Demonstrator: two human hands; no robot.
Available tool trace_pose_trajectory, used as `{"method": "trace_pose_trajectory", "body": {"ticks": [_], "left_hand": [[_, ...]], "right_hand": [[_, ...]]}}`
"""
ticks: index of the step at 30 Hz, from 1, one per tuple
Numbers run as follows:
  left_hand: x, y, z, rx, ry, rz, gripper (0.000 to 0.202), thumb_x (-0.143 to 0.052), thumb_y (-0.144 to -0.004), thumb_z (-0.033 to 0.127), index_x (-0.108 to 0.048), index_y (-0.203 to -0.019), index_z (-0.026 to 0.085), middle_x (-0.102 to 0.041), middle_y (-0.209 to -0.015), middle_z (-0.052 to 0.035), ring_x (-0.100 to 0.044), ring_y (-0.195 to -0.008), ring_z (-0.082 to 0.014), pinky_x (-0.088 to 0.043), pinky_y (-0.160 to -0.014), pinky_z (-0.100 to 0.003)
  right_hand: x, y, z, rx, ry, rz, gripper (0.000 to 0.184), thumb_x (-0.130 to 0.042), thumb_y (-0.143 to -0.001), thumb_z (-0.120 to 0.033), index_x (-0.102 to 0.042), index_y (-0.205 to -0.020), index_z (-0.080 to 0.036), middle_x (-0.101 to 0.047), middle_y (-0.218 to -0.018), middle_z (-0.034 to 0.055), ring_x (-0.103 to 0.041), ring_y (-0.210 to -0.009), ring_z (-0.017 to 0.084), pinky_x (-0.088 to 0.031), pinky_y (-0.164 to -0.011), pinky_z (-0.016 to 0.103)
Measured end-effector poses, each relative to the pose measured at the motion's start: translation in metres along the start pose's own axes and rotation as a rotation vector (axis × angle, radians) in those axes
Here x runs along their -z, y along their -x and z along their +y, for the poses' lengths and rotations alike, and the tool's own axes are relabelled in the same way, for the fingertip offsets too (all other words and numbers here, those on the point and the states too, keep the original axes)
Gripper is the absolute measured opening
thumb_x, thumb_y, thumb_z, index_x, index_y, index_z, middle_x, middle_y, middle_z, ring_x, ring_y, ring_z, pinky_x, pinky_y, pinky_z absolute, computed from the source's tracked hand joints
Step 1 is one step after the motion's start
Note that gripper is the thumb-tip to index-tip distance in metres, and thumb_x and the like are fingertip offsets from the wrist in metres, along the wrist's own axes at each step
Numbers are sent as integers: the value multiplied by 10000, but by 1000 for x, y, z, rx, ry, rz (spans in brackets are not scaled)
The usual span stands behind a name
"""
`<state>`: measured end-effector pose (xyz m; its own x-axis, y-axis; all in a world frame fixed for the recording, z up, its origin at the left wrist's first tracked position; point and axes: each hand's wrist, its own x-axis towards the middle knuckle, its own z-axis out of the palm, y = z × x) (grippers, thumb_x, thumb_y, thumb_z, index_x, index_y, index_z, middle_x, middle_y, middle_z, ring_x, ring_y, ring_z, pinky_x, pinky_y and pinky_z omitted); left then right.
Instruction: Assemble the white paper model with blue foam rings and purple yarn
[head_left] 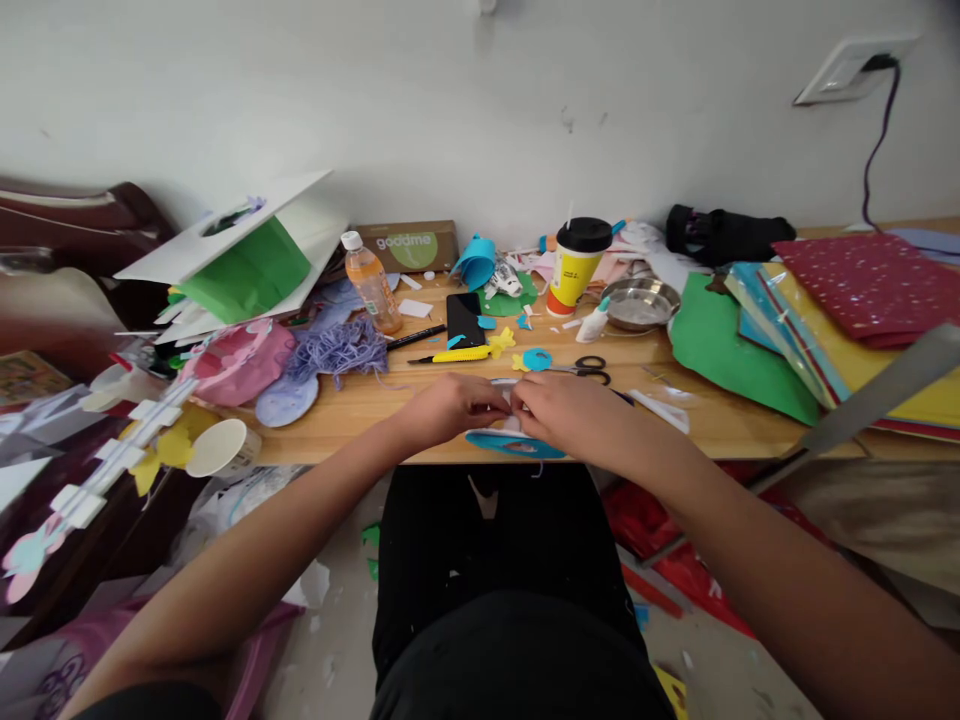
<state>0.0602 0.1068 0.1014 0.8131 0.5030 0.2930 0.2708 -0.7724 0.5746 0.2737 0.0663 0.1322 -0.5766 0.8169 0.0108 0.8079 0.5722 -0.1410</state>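
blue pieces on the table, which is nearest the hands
The blue piece along the front of the table, under the left hand and right hand. Others lie farther off, like the curled one near the box and the round one by the scissors.

One workpiece (517,444), one phone (466,318), one cutter (463,355), one steel bowl (642,312), two bottles (373,285) (593,324).

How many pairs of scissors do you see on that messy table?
1: the black-handled scissors, lying on the table just beyond the right hand. Others may be hidden.
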Motion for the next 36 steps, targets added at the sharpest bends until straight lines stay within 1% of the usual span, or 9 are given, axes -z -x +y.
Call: {"method": "trace_pose_trajectory", "body": {"ticks": [3,7,11,13,17,23,30,33,36], "left_hand": [[1,-3,2,-17,-46,-24,126,-624,-939,178,-747,-951,151,-745,-871,-60,-678,-766,-139,-492,-717,-223],[3,-9,4,-33,-67,-36,109,-645,-909,135,-754,-919,135,-745,-863,-67,-669,-759,-138,-482,-700,-222],[7,-15,10,137,27,-124,109,-689,-843,91,-774,-885,144,-755,-813,-34,-653,-688,-116,-463,-643,-205],[9,-18,14,209,21,-142,123,-691,-833,94,-780,-895,153,-755,-807,-23,-643,-678,-113,-452,-635,-206],[10,-24,21,271,-55,-131,166,-680,-807,90,-781,-910,173,-752,-826,-14,-630,-707,-117,-432,-644,-211],[15,-32,26,444,-41,-274,216,-638,-761,83,-783,-894,170,-734,-762,23,-599,-667,-102,-407,-635,-201],[19,-40,38,456,-223,-324,205,-629,-725,98,-770,-848,180,-734,-774,3,-595,-667,-128,-375,-605,-226],[19,-39,37,446,-214,-326,207,-634,-734,101,-773,-866,178,-744,-801,-3,-611,-686,-131,-388,-619,-228],[17,-35,32,424,-138,-292,228,-623,-769,84,-776,-905,183,-743,-803,8,-606,-687,-113,-400,-645,-216]], "right_hand": [[1,1,-2,-7,20,-18,72,-606,-898,-145,-676,-911,-148,-718,-960,139,-685,-856,276,-447,-680,325],[4,2,-4,-26,38,-34,119,-555,-938,-174,-671,-938,-147,-717,-987,145,-685,-877,279,-454,-700,335],[5,4,-4,-32,4,-35,121,-548,-943,-171,-666,-934,-147,-712,-992,142,-682,-880,274,-453,-726,336],[6,5,-4,-46,2,-47,120,-546,-946,-168,-663,-936,-145,-709,-992,142,-684,-883,270,-453,-732,331],[6,4,-5,-82,1,-45,114,-562,-939,-180,-666,-957,-135,-707,-992,152,-688,-872,277,-463,-741,336],[3,3,-9,-53,60,-83,189,-485,-972,-168,-646,-1046,-103,-697,-1029,150,-680,-973,285,-493,-796,351],[0,4,-9,-58,84,-73,205,-489,-982,-195,-642,-1082,-103,-696,-1069,158,-674,-1019,294,-501,-815,349],[0,4,-10,-68,94,-72,212,-481,-985,-183,-641,-1097,-100,-694,-1090,161,-679,-1027,294,-501,-806,342],[1,4,-11,-102,95,-70,233,-445,-1001,-182,-639,-1087,-86,-691,-1099,167,-681,-1031,299,-500,-804,343]]}}
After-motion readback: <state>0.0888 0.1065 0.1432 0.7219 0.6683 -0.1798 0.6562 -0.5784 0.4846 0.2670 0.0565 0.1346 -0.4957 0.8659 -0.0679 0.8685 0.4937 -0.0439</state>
